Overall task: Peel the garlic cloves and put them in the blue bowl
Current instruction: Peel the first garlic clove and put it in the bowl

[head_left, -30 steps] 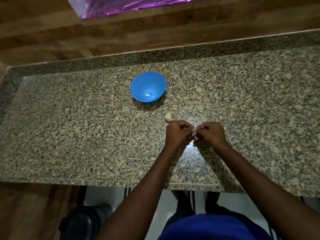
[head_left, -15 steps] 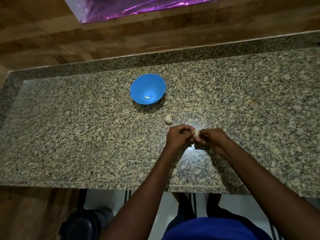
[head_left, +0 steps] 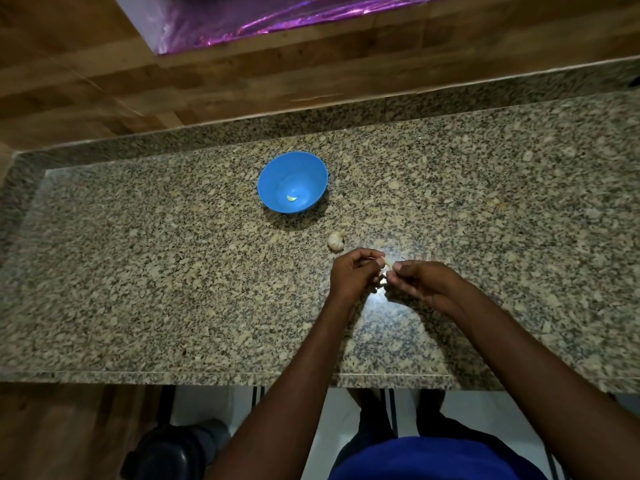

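Two hands peel garlic over a speckled granite counter.
Left hand point(head_left: 353, 273) and right hand point(head_left: 420, 282) pinch one clove point(head_left: 387, 262) at centre; blue bowl point(head_left: 293, 181) above, wood wall point(head_left: 104, 81) across the top.

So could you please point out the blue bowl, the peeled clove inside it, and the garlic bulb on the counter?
blue bowl point(head_left: 273, 199): head view, inner left wall.
peeled clove point(head_left: 292, 198): head view, its middle, on the bowl's floor.
garlic bulb point(head_left: 336, 241): head view, its rounded body.

Countertop point(head_left: 173, 271) is speckled granite, polished, glossy glare near the hands. Blue bowl point(head_left: 292, 181) looks like smooth plastic with a slight sheen. Wall point(head_left: 104, 81) is brown wood-grain, satin; garlic bulb point(head_left: 336, 241) has a papery matt skin.
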Demonstrator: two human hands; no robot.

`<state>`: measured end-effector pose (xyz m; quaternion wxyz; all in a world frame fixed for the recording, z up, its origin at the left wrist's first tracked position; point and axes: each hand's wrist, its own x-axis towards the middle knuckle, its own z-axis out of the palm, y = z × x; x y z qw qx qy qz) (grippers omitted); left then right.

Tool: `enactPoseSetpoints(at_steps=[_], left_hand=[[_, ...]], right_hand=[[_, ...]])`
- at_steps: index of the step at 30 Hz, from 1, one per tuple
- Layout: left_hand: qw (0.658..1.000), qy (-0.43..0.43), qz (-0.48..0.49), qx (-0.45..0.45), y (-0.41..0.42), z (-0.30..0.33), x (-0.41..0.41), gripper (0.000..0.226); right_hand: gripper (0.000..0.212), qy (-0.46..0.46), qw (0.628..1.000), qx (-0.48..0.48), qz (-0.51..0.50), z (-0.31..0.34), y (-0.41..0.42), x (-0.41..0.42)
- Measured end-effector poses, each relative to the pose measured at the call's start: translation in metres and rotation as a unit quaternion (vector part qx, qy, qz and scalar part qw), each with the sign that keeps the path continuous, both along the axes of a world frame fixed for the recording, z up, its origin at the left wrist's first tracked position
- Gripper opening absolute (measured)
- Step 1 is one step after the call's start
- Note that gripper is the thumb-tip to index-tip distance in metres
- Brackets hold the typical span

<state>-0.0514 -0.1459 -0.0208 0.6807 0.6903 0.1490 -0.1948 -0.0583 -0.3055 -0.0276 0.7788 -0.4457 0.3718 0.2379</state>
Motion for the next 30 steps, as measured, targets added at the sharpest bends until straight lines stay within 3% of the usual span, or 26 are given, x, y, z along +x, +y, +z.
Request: enactPoseSetpoints(at_steps=[4,10,14,17,20,23,25,30], left_hand=[[0.999,0.019,0.032,0.013,-0.004,0.0,0.004,0.008],[0.98,-0.064,-0.004,0.188,-0.016,-0.004,0.017,0.016],[0.966,-0.1,-0.009,0.238,-0.012,-0.007,0.019,0.02],[0.928,-0.194,-0.033,0.317,-0.011,-0.005,0.01,0.021],[0.89,-0.268,-0.15,0.337,-0.03,-0.002,0.005,0.022],[0.783,-0.315,-0.291,0.45,-0.054,-0.007,0.004,0.02],[0.726,-0.324,-0.324,0.513,-0.059,-0.013,-0.002,0.014],[0.711,-0.331,-0.331,0.525,-0.044,-0.02,-0.036,0.012]], right_hand=[[0.007,0.008,0.999,-0.032,0.017,0.001,0.0,-0.004],[0.006,-0.058,0.987,-0.148,0.03,0.006,-0.002,-0.014],[0.007,-0.064,0.981,-0.181,0.019,0.004,-0.008,-0.016],[0.011,-0.079,0.977,-0.197,0.0,0.001,-0.014,-0.019],[0.009,-0.083,0.975,-0.208,-0.014,0.002,-0.018,-0.021],[0.011,-0.082,0.972,-0.219,-0.031,0.003,-0.023,-0.024],[0.008,-0.076,0.972,-0.216,-0.047,0.003,-0.028,-0.026],[0.005,-0.069,0.982,-0.166,-0.058,0.001,-0.039,-0.03]])
